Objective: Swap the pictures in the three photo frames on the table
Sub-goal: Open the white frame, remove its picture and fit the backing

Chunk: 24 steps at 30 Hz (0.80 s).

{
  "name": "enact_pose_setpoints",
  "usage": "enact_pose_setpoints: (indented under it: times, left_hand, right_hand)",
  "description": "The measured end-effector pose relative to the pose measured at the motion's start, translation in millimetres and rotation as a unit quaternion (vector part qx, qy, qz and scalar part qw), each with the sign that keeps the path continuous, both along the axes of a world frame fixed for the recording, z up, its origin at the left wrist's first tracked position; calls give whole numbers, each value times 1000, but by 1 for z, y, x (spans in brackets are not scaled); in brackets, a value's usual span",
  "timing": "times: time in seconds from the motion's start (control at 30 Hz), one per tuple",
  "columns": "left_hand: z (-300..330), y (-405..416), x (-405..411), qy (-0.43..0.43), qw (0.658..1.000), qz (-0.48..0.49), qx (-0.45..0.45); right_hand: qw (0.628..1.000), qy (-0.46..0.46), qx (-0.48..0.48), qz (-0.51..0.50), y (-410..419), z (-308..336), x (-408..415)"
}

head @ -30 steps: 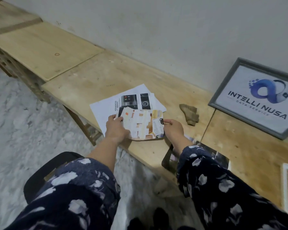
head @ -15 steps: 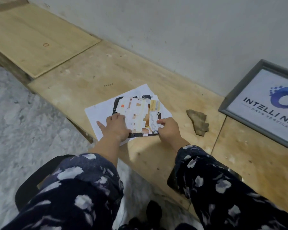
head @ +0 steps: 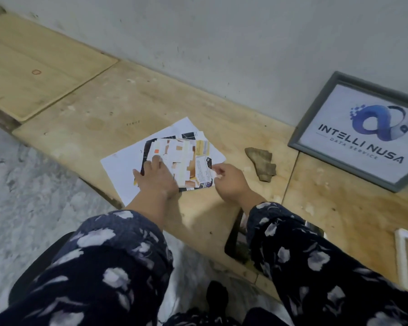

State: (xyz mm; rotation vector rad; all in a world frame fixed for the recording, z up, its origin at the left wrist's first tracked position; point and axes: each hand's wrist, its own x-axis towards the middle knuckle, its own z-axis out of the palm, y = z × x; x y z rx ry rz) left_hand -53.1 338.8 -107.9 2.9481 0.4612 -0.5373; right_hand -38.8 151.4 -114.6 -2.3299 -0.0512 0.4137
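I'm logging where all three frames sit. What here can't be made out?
All in the head view:
- Dark frame at the table's near edge: mostly hidden by the right sleeve.
- White frame: cut off by the picture's right edge.
- Collage print: small text too small to read; left hand covers its corner.
- Sheets beneath: hidden by the collage print.

The right sleeve [head: 316, 255] hides most of a dark frame [head: 233, 241]. A white frame [head: 402, 255] is cut by the right edge.

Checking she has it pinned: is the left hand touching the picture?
Touching. The head view shows the left hand lying flat on the picture.
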Motion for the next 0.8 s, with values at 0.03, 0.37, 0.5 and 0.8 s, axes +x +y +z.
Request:
enact_pose_setpoints:
  times: [0.03, 0.37, 0.5, 0.8]
  left_hand:
    - [1, -4, 0, -14, 1000, -22, 3]
    - [3, -95, -51, -54, 988, -122, -82]
    - [0, -119, -76, -7, 985, -108, -132]
    - [1, -149, -104, 2, 976, -94, -196]
  right_hand:
    - [1000, -1, 3, -14, -7, 3, -4]
    - [984, 2, -79, -161, -109, 23, -89]
    - [964, 31, -159, -209, -145, 27, -142]
    - [948, 53, -188, -250, -162, 7, -205]
